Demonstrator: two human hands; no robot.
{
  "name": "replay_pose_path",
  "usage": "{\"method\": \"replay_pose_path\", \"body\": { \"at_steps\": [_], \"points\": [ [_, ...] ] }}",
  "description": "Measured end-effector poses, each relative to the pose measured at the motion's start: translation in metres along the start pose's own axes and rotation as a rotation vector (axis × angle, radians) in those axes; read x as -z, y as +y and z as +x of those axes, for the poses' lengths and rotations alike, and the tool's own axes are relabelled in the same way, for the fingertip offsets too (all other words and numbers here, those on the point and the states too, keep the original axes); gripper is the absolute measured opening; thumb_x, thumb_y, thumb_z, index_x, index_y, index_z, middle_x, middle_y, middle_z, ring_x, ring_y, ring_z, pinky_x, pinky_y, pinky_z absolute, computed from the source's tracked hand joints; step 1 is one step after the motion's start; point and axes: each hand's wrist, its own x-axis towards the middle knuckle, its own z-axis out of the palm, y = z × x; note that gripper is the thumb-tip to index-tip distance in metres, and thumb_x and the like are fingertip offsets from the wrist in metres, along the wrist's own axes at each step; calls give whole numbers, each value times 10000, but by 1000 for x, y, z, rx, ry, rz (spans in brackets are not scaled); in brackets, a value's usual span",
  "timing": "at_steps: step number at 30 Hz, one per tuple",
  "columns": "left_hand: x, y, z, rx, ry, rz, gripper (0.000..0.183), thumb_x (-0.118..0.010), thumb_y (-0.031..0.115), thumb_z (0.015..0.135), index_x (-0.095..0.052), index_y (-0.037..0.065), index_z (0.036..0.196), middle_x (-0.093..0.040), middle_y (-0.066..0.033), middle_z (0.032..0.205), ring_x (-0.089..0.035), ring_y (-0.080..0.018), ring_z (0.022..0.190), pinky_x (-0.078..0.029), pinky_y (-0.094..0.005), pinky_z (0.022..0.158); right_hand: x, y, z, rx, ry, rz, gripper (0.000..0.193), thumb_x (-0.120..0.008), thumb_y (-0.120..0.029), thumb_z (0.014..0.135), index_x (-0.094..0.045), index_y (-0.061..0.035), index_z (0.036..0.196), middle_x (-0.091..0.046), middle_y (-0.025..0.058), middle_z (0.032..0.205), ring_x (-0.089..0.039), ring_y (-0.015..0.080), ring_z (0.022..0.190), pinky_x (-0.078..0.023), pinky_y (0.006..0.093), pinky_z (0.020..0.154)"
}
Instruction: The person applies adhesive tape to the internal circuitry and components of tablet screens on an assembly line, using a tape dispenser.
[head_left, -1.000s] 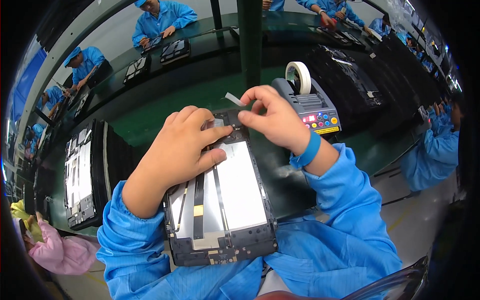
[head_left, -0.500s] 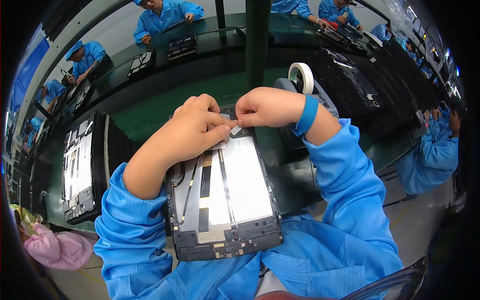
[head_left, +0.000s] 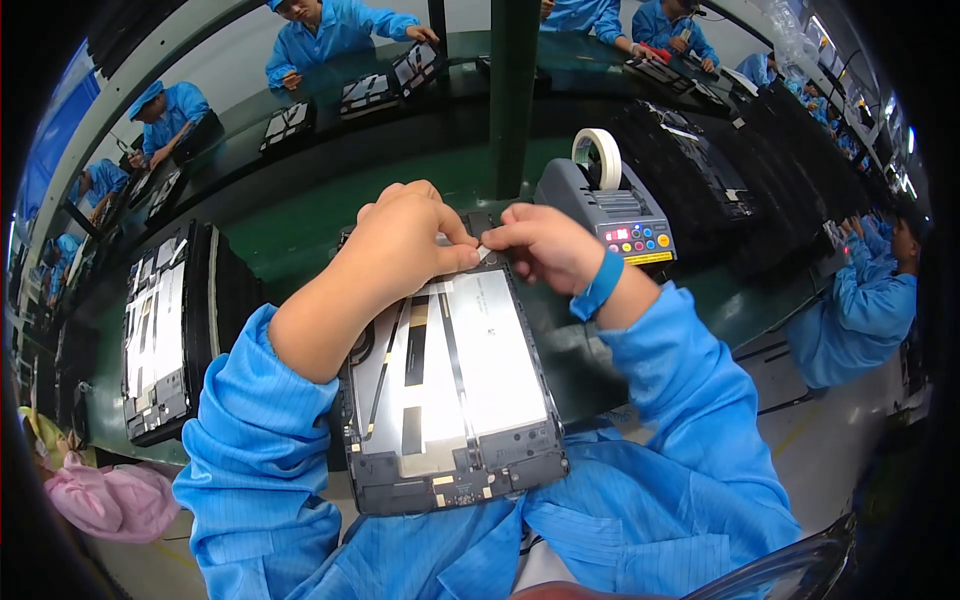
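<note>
An opened tablet (head_left: 490, 350) lies before me, its near end by my body, with a silvery inner plate, black frame and dark ribbon cables. At its far end my left hand (head_left: 412, 238) is closed, thumb and forefinger pinched at a small pale piece of tape (head_left: 485, 254). My right hand (head_left: 550, 250), with a blue wristband (head_left: 600, 285), pinches at the same piece from the right, thumb and forefinger together and other fingers curled. The fingertips partly cover the piece. My left hand hides the tablet's far left corner.
A grey tape dispenser (head_left: 610, 212) carrying a white tape roll (head_left: 598, 160) stands beyond my right hand. Stacked tablets (head_left: 160, 330) are at the left, black trays (head_left: 690, 170) at the right. A green post (head_left: 513, 100) rises ahead. Co-workers in blue sit across the bench.
My right hand has lowered and shifted right, uncovering the dispenser's panel. My left hand has turned a little, its fingertips still at the tape. Across the bench, a co-worker has lifted a tablet.
</note>
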Motion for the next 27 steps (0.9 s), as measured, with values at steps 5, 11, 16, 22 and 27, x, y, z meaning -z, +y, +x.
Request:
{"method": "replay_pose_path", "body": {
  "at_steps": [5,11,16,22,27],
  "points": [
    [4,-6,-33,-279,386,128,297,-745,166,641,-683,58,911,-508,-107,890,-487,-271,896,-407,-354,787,-24,25,-34,225,170,62,189,-576,-251,879,-472,-100,924,-497,0,755,-471,94,652,-369,233,563],
    [-15,-4,-170,51,399,-225,777,-548,474,821,-338,-81,1323,-408,-237,1295,-398,-347,1209,-293,-410,1018,-34,63,-111,552,43,-522,798,-477,-462,896,-171,83,1391,-148,304,1444,-85,384,1379,-114,405,1106],
    [-42,29,-188,-98,563,-983,1013,-497,641,804,-150,-110,1388,-155,-240,1465,-165,-311,1363,-121,-398,1106,-59,43,-118,524,-64,-372,858,-468,-431,904,-32,134,1381,-65,342,1441,-25,406,1376,-70,401,1107],
    [50,35,-191,157,883,-52,1032,-156,749,818,-321,-143,1312,-324,-255,1389,-340,-316,1288,-256,-410,1079,-121,-44,-80,719,-312,-347,789,-475,-389,912,-111,157,1351,-212,338,1395,-207,415,1329,-136,394,1100],
    [144,-90,-253,-145,738,-854,1020,-298,728,824,-155,-115,1379,-232,-264,1434,-250,-294,1334,-143,-366,1106,-233,-84,-15,841,-135,-743,1022,-417,-645,846,-130,222,1304,-263,389,1342,-289,439,1287,-271,361,1059]
  ]
}}
